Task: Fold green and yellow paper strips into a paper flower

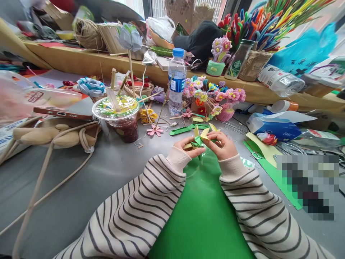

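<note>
Between my two hands is a folded paper flower (198, 139) with yellow petals and a green middle. My left hand (188, 146) is closed on its left side, thumb along the lower edge. On the other side, my right hand (220, 144) pinches the flower with thumb and fingers. Parts of the petals are hidden behind the fingers. Just beyond the hands lie folded green paper strips (183, 130) on the grey table (113, 187). Beneath my forearms spreads a glossy green sheet (201, 216).
A lidded drink cup (125, 126) and a water bottle (177, 86) stand ahead. A phone (61, 113) rests over a beige bag (40, 135) at left. Scissors (256, 155) lie on green paper at right. Crocheted flowers (215, 93) stand before a cluttered ledge (196, 77).
</note>
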{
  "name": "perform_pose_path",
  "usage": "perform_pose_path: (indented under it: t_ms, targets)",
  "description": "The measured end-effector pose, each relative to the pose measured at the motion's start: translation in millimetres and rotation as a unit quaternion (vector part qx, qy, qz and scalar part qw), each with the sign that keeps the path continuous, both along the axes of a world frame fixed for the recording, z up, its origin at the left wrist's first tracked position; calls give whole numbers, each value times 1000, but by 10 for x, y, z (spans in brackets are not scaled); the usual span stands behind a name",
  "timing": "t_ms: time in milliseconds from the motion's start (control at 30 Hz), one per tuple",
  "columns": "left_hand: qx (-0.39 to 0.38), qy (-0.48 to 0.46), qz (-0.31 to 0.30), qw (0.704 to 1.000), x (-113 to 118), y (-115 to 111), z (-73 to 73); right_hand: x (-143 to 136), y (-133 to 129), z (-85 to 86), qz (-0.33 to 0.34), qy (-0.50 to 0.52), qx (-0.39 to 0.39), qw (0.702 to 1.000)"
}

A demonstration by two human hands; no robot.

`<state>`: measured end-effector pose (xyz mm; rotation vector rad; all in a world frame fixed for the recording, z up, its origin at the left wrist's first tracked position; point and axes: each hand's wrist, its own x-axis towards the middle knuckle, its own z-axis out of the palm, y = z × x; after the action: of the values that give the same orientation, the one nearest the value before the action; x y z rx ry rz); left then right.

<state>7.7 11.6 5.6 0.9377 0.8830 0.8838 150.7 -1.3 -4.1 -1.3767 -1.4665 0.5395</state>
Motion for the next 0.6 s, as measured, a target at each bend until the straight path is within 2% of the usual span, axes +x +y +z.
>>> perform_pose_path:
  t_ms: [167,400,600]
  targets:
    - [13,37,30,999,26,22,-64,-28,-13,1,-11,-17,-9,1000]
    - [18,53,38,998,34,16,-56,-40,-24,-50,-25,-69,12,997]
    - [11,60,62,996,45,13,-61,-109,-26,-71,-60,-113,104,986]
